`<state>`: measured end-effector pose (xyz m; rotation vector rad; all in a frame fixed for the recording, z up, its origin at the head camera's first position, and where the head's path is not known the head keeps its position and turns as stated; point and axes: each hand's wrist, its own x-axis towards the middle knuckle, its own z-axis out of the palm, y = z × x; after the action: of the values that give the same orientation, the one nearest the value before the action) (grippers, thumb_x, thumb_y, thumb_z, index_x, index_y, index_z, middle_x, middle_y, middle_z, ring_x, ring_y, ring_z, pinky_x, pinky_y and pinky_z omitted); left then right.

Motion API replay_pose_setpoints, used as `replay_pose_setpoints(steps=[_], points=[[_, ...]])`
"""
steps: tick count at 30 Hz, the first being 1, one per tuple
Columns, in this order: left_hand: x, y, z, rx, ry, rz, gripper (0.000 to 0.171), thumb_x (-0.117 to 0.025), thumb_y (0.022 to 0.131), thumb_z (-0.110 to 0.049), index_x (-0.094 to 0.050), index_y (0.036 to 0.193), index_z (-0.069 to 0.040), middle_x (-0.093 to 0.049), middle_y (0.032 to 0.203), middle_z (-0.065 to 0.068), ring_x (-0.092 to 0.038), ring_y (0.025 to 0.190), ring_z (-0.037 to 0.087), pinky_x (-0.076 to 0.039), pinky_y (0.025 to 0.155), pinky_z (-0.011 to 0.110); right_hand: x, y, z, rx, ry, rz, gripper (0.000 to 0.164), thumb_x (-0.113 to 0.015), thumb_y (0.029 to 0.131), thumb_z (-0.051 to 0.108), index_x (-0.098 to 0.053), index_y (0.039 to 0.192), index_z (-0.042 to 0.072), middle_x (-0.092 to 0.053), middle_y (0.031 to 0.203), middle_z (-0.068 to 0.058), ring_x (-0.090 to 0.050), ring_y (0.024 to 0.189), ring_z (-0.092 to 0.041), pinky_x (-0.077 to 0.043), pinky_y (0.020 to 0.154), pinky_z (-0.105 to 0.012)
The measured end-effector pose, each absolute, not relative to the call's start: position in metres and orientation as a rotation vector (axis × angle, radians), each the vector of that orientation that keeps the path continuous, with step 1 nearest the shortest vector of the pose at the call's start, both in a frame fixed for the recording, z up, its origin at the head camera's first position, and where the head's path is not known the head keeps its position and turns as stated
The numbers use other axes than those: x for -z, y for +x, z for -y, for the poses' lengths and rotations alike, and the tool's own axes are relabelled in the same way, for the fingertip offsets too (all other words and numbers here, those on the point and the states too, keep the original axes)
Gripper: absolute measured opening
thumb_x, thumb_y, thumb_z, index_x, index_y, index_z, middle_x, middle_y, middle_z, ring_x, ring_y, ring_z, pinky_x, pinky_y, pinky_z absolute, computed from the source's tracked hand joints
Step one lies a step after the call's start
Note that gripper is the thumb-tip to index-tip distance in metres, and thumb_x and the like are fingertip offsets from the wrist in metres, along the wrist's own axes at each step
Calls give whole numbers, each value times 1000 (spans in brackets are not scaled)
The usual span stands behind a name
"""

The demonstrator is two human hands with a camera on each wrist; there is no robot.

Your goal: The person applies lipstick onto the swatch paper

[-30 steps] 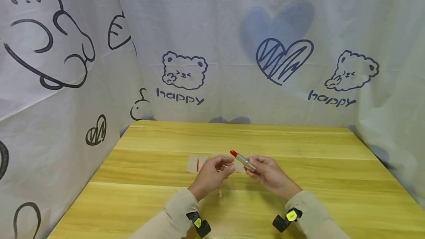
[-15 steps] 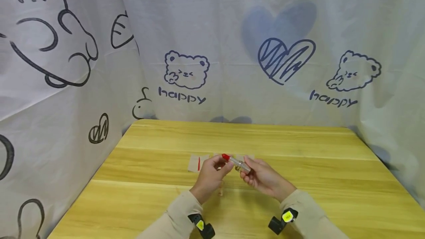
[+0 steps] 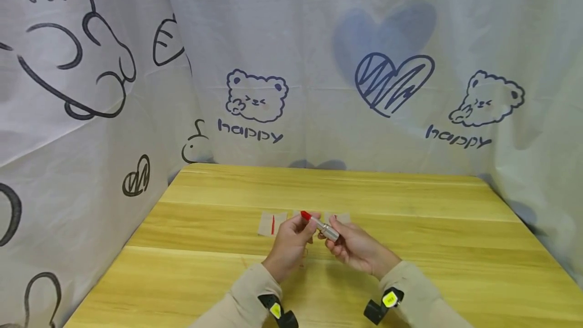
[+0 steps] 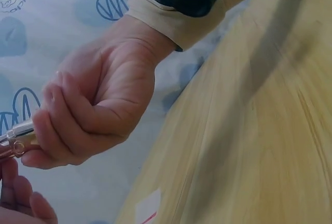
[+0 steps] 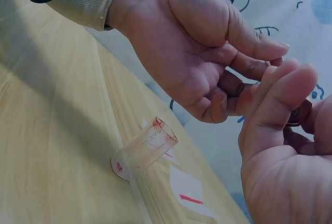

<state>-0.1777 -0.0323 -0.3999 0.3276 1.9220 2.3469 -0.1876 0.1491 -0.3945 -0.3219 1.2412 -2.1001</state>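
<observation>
A lipstick (image 3: pixel 329 232) with a red tip and silvery tube slants between the hands in the head view. The left hand (image 3: pixel 289 247) pinches its upper part between thumb and fingers, close to the red end. Around the silver base, the right hand (image 3: pixel 362 249) curls its thumb and fingers. In the left wrist view part of the tube (image 4: pixel 22 129) shows with a small ring beside it. Fingers hide most of the lipstick in the right wrist view. A clear cap (image 5: pixel 151 145) with a reddish rim stands on the table there.
On the wooden table (image 3: pixel 205 206) beyond the hands lie beige paper pieces; the left paper (image 3: pixel 266 223) bears a red line. Another paper (image 3: pixel 345 217) sits behind the right hand. A printed white curtain (image 3: pixel 309 130) closes off the back and sides.
The right hand has moved left and brought the lipstick to the left hand, whose fingers now meet its upper part. The red tip has shifted left and slightly down.
</observation>
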Motion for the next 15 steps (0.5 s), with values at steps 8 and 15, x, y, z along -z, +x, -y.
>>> replay_pose_setpoints(steps=[8, 15], points=[[398, -178, 31, -2410, 195, -1977, 32, -68, 93, -23, -66, 102, 8, -54, 83, -1, -44, 72, 13, -37, 58, 22, 394, -186, -144, 2143, -354, -1378, 35, -34, 107, 26, -59, 100, 2, -64, 82, -3, -60, 67, -2, -50, 61, -12], [396, -176, 25, -2494, -48, -1927, 28, -74, 87, -16, -53, 69, -11, -44, 65, -3, -41, 55, 9, -34, 49, 23, 396, -183, -141, 2080, -432, -1995, 21, -68, 92, 10, -56, 101, -4, -61, 94, -7, -62, 82, -14, -55, 75, -28]])
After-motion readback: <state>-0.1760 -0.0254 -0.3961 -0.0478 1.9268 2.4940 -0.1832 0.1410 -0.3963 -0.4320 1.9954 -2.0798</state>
